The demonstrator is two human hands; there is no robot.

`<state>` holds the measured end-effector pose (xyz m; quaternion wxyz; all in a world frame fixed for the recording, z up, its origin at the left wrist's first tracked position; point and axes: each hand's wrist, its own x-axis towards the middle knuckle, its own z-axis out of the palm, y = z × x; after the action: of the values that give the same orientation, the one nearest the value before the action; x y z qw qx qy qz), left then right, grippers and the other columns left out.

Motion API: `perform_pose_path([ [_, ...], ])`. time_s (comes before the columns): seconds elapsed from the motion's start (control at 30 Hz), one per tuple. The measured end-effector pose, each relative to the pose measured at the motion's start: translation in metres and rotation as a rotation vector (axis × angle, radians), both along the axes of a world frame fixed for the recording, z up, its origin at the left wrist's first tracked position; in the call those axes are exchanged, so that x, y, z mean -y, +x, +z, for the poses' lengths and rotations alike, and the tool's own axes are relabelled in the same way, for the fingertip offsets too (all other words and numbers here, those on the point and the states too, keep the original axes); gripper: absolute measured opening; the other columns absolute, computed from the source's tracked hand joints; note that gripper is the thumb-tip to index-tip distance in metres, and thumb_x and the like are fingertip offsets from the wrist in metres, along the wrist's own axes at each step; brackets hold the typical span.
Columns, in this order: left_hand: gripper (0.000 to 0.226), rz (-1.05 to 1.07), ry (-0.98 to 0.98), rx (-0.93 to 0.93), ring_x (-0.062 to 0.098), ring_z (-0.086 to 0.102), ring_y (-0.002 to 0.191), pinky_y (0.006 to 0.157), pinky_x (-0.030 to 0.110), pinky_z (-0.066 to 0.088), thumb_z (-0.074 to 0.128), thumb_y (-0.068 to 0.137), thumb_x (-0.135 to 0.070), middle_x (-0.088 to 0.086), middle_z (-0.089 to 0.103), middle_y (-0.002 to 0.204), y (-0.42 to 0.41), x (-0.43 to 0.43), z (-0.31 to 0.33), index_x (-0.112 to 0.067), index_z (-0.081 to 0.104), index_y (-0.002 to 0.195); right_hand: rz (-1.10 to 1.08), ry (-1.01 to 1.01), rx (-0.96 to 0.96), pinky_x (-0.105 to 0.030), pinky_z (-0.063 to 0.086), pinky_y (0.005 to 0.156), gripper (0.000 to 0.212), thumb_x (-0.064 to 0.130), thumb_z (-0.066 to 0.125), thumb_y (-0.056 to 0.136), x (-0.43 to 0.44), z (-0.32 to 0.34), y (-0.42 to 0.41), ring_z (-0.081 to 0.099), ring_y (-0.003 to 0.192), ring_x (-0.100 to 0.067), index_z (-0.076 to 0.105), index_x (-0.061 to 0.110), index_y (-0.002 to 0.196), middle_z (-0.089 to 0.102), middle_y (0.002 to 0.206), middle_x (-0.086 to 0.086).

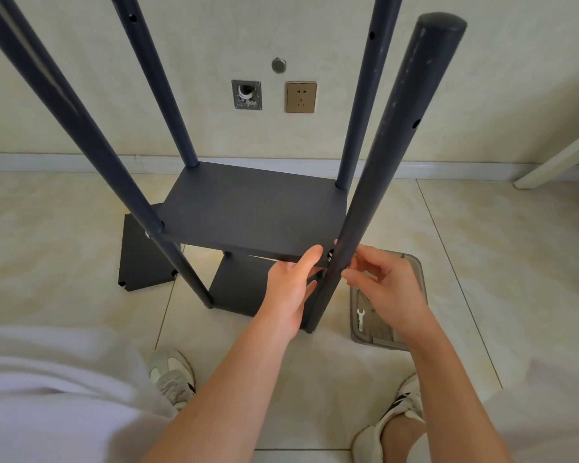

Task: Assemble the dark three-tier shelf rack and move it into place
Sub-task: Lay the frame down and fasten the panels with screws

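Observation:
The dark rack stands on the tiled floor in front of me, with several round posts rising past the camera. Its middle shelf (251, 208) sits above the bottom shelf (238, 285). My left hand (290, 289) holds the front right corner of the middle shelf, thumb on top and fingers beneath. My right hand (386, 289) pinches at the near right post (388, 148) where it meets that corner, at a small screw (330, 253). A third dark shelf board (141, 255) lies flat on the floor to the left.
A clear plastic tray (411, 279) holding a small white wrench (360, 317) lies on the floor at the right. The wall behind carries a socket (301, 97) and an open box. A white leg (559, 158) slants at far right. My shoes are near.

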<state>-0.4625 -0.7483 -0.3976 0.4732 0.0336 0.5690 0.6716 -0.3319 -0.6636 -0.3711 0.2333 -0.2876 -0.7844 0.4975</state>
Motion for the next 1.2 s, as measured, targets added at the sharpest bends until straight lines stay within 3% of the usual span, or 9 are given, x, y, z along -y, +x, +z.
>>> perform_pose_path([
  [0.07, 0.012, -0.004, -0.019, -0.021, 0.005, 0.073, 0.088, 0.078, 0.027, 0.049, 0.07, 0.093, -0.031, -0.01, 0.077, 0.085, 0.0, 0.001, -0.001, -0.021, 0.066, 0.09, -0.005, -0.005, -0.009, -0.032, 0.053, 0.083, 0.024, 0.0, 0.064, 0.092, 0.0, -0.001, 0.0, 0.059, 0.08, -0.017, 0.072, 0.018, 0.106, 0.059, 0.075, 0.005],
  [0.37, 0.02, -0.047, -0.039, 0.035, 0.005, 0.074, 0.082, 0.065, 0.021, 0.049, 0.067, 0.095, -0.034, -0.009, 0.074, 0.074, 0.0, 0.001, 0.002, -0.017, 0.056, 0.096, -0.014, -0.027, -0.025, -0.027, 0.047, 0.082, 0.027, 0.0, 0.066, 0.09, -0.002, -0.003, 0.0, 0.057, 0.073, -0.009, 0.073, 0.018, 0.109, 0.059, 0.069, 0.015],
  [0.67, 0.024, -0.005, -0.041, 0.034, 0.007, 0.075, 0.081, 0.062, 0.021, 0.051, 0.068, 0.094, -0.036, -0.006, 0.075, 0.076, 0.003, -0.002, 0.001, -0.015, 0.058, 0.088, 0.003, -0.082, -0.068, -0.031, 0.053, 0.086, 0.035, 0.0, 0.065, 0.091, -0.003, -0.008, 0.0, 0.061, 0.081, -0.018, 0.071, 0.021, 0.118, 0.062, 0.076, 0.004],
  [0.83, 0.031, -0.009, -0.072, -0.031, 0.005, 0.073, 0.083, 0.052, 0.012, 0.051, 0.064, 0.096, -0.042, -0.002, 0.076, 0.085, 0.005, -0.004, -0.001, -0.011, 0.066, 0.095, 0.013, -0.094, -0.085, -0.039, 0.058, 0.085, 0.038, -0.002, 0.062, 0.092, -0.002, -0.011, 0.0, 0.064, 0.084, -0.024, 0.07, 0.022, 0.121, 0.065, 0.084, -0.008],
  [0.97, 0.032, -0.02, -0.053, -0.02, 0.007, 0.074, 0.082, 0.054, 0.013, 0.052, 0.062, 0.097, -0.041, 0.0, 0.077, 0.085, 0.005, -0.003, 0.0, -0.01, 0.065, 0.093, 0.02, -0.103, -0.083, -0.046, 0.057, 0.087, 0.033, -0.002, 0.062, 0.092, -0.002, -0.01, -0.002, 0.061, 0.083, -0.021, 0.071, 0.019, 0.117, 0.06, 0.077, 0.0],
  [1.07, 0.035, -0.033, -0.038, 0.002, 0.01, 0.074, 0.09, 0.065, 0.018, 0.052, 0.062, 0.097, -0.042, 0.003, 0.077, 0.096, 0.005, -0.002, 0.001, -0.008, 0.065, 0.103, 0.029, -0.097, -0.06, -0.048, 0.056, 0.09, 0.031, -0.001, 0.063, 0.092, -0.002, -0.01, -0.001, 0.061, 0.083, -0.019, 0.071, 0.02, 0.113, 0.061, 0.076, 0.004],
  [1.2, 0.033, -0.035, -0.018, 0.032, 0.01, 0.075, 0.087, 0.058, 0.015, 0.054, 0.061, 0.098, -0.041, 0.005, 0.077, 0.095, 0.004, 0.0, 0.002, -0.008, 0.062, 0.102, 0.029, -0.099, -0.082, -0.038, 0.056, 0.086, 0.041, -0.001, 0.065, 0.091, -0.002, -0.01, -0.001, 0.061, 0.08, -0.016, 0.071, 0.035, 0.112, 0.063, 0.079, 0.002],
])
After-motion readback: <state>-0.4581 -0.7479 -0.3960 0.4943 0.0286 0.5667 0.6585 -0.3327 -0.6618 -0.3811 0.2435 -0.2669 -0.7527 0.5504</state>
